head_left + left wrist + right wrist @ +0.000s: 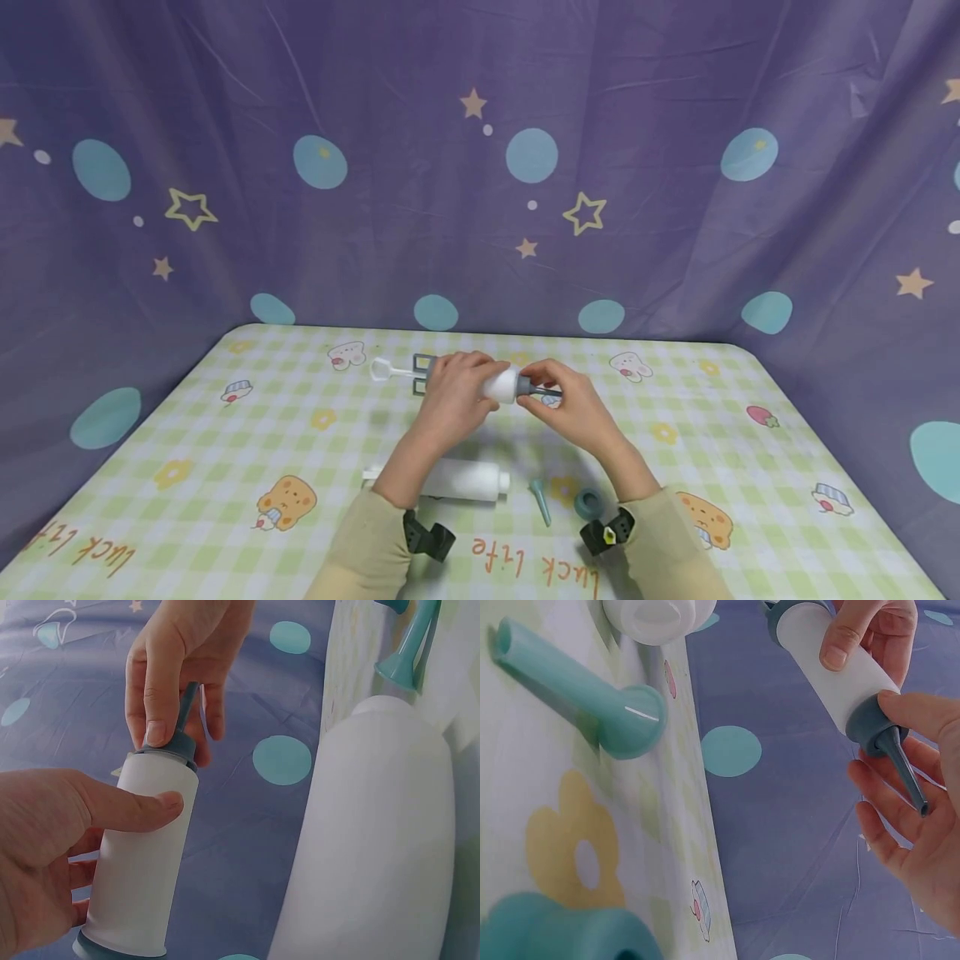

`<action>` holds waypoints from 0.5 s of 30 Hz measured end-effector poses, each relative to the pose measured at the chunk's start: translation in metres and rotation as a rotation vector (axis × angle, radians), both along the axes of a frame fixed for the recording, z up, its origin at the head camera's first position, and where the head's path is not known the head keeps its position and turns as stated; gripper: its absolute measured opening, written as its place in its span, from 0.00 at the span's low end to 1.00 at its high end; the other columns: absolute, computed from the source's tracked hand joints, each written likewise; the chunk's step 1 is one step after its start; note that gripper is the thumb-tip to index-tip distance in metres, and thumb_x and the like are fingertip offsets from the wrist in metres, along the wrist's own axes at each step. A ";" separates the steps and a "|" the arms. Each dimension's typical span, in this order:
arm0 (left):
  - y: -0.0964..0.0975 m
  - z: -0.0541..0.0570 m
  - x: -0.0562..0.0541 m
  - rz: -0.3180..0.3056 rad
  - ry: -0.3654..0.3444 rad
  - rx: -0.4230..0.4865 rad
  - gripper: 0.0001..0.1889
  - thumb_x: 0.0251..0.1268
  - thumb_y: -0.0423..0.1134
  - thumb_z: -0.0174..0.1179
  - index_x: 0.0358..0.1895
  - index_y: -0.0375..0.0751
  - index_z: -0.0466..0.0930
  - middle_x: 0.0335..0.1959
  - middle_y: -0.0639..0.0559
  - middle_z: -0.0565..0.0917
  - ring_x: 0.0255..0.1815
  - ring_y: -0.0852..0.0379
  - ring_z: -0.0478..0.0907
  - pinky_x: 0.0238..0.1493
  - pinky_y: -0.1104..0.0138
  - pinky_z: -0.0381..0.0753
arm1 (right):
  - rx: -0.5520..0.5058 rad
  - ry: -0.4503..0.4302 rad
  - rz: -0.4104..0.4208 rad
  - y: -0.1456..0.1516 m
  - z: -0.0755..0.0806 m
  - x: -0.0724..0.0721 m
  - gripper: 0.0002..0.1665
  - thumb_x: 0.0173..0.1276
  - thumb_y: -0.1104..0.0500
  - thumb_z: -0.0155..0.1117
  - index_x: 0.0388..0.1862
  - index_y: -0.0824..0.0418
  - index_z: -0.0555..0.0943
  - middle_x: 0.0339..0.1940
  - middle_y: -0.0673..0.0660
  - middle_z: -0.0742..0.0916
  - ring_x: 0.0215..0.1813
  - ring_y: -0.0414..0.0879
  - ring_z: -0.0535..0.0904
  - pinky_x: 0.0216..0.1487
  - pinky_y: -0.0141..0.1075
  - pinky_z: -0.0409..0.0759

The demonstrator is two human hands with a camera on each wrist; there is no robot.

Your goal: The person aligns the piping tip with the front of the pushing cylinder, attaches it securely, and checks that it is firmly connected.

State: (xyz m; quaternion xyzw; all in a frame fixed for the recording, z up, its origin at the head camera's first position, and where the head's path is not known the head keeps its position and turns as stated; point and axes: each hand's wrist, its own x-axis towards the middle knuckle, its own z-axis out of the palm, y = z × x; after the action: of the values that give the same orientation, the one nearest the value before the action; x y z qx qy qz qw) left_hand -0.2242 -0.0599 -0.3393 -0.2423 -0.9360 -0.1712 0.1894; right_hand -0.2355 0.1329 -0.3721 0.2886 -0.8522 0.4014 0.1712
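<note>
A white icing syringe (501, 386) with blue-grey ends is held sideways above the table, its clear plunger handle (381, 369) sticking out to the left. My left hand (459, 390) grips the white barrel (146, 862), thumb along its side. My right hand (573, 408) pinches the blue-grey end cap (866, 724) between thumb and fingers. From that cap a long thin nozzle (906, 769) points out past the right fingers. In the head view, the left hand covers much of the barrel.
Nearer me lies a second white barrel (468, 481), partly behind the left forearm. To its right are a loose teal nozzle (541, 502) and a teal ring cap (588, 502), close to the right wrist. A checked cloth (225, 467) covers the table; a purple curtain (420, 208) hangs behind.
</note>
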 end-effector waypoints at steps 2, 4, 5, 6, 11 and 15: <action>0.000 0.000 0.000 0.002 0.000 0.001 0.26 0.44 0.39 0.70 0.53 0.52 0.78 0.48 0.54 0.80 0.52 0.52 0.73 0.56 0.54 0.64 | -0.011 0.011 0.000 0.000 -0.001 -0.001 0.17 0.57 0.53 0.67 0.46 0.52 0.77 0.41 0.48 0.83 0.43 0.41 0.80 0.47 0.38 0.77; 0.000 0.000 0.000 0.004 0.003 0.002 0.26 0.44 0.39 0.71 0.53 0.52 0.78 0.48 0.54 0.80 0.52 0.52 0.73 0.55 0.54 0.64 | -0.027 0.021 0.001 -0.001 -0.001 -0.001 0.17 0.57 0.53 0.67 0.45 0.52 0.77 0.40 0.48 0.84 0.42 0.41 0.80 0.47 0.38 0.78; 0.000 0.000 0.000 0.005 0.004 0.002 0.26 0.44 0.39 0.71 0.53 0.53 0.78 0.49 0.54 0.80 0.51 0.52 0.73 0.55 0.54 0.64 | -0.035 0.023 -0.001 -0.001 -0.001 -0.001 0.17 0.56 0.53 0.67 0.45 0.52 0.77 0.40 0.48 0.84 0.42 0.41 0.80 0.47 0.37 0.78; 0.000 0.001 0.000 0.005 0.005 0.003 0.26 0.44 0.39 0.71 0.53 0.53 0.78 0.49 0.54 0.80 0.51 0.52 0.73 0.55 0.54 0.65 | -0.042 0.025 -0.003 -0.001 -0.001 -0.001 0.16 0.56 0.53 0.68 0.44 0.52 0.78 0.39 0.48 0.84 0.42 0.40 0.80 0.47 0.37 0.78; 0.000 0.001 0.001 0.003 0.013 0.004 0.26 0.44 0.39 0.71 0.53 0.53 0.78 0.49 0.54 0.80 0.51 0.52 0.73 0.55 0.54 0.65 | -0.052 0.020 -0.014 -0.001 -0.002 -0.002 0.15 0.57 0.51 0.66 0.43 0.50 0.78 0.38 0.46 0.84 0.41 0.38 0.80 0.47 0.36 0.78; 0.000 0.001 0.001 -0.003 0.020 0.007 0.26 0.43 0.39 0.71 0.52 0.53 0.78 0.49 0.54 0.80 0.51 0.52 0.74 0.55 0.54 0.65 | -0.053 -0.009 -0.017 0.000 -0.001 -0.001 0.14 0.59 0.49 0.64 0.43 0.50 0.78 0.37 0.46 0.85 0.41 0.39 0.81 0.45 0.38 0.79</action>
State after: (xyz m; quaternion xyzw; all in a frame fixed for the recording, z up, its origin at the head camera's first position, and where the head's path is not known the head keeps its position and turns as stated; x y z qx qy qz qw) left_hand -0.2236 -0.0602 -0.3387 -0.2446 -0.9332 -0.1721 0.1994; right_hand -0.2362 0.1325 -0.3733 0.2748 -0.8444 0.4238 0.1786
